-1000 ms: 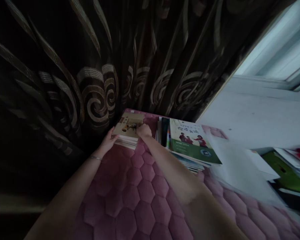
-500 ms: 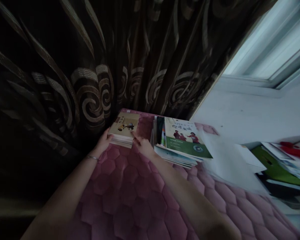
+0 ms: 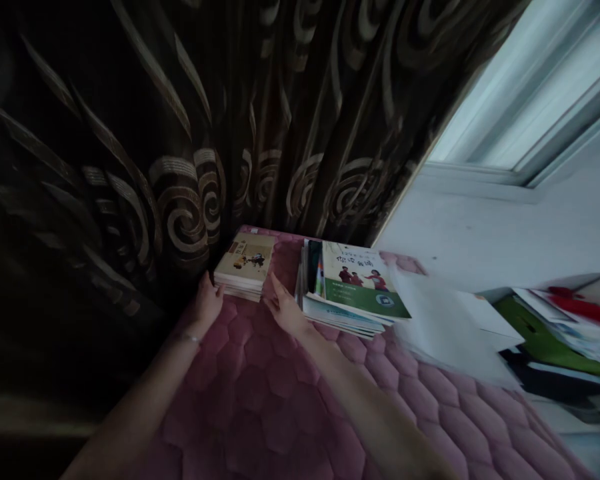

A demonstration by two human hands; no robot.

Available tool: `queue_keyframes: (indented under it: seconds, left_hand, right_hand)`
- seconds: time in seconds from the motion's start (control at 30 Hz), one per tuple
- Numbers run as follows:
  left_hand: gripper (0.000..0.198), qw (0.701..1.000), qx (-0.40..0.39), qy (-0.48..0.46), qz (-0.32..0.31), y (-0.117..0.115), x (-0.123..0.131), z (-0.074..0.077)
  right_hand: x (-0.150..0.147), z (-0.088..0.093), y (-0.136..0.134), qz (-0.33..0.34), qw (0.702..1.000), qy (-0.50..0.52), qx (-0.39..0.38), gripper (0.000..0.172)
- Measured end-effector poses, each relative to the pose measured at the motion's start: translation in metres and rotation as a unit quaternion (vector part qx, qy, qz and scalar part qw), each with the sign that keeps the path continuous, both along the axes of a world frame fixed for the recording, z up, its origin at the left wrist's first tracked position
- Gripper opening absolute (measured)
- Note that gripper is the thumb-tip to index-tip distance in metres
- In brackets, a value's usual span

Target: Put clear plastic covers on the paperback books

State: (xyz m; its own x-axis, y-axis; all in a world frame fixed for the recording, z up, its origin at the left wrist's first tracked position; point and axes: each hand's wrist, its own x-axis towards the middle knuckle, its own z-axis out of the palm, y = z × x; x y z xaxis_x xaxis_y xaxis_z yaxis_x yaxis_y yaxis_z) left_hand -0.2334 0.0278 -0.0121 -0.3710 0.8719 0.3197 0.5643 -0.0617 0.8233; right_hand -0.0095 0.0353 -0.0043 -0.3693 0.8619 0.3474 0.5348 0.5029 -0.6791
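Note:
A small stack of beige books (image 3: pixel 247 260) lies on the pink quilted surface (image 3: pixel 260 380), its top cover printed with dark figures. Beside the stack's left front corner is my left hand (image 3: pixel 209 303), thumb and fingers apart, very near or touching the edge; exact contact I cannot tell. My right hand (image 3: pixel 285 310) is at the right front corner, fingers stretched forward and holding nothing. Right of it sits a second, larger pile of books and booklets (image 3: pixel 343 313), topped by a green and white book (image 3: pixel 363 280) with figures on it.
A dark curtain with swirl patterns (image 3: pixel 185 220) hangs directly behind and left of the books. On the right are a white wall (image 3: pixel 455 233), a window frame (image 3: pixel 505 177), white paper sheets (image 3: pixel 440 320) and a heap with a green folder (image 3: pixel 535 330) and a red item (image 3: pixel 580 307).
Both hands have loosened from the beige stack; the right fingers have come off its top cover to beside its corner. The camera view has shifted slightly.

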Motion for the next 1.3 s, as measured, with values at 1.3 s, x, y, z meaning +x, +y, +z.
queue_keyframes:
  seconds: [1.3]
  left_hand:
    - [0.03, 0.905, 0.067, 0.297, -0.297, -0.145, 0.225, -0.041]
  right_hand:
    - [0.27, -0.011, -0.09, -0.413, 0.908, 0.042, 0.059, 0.032]
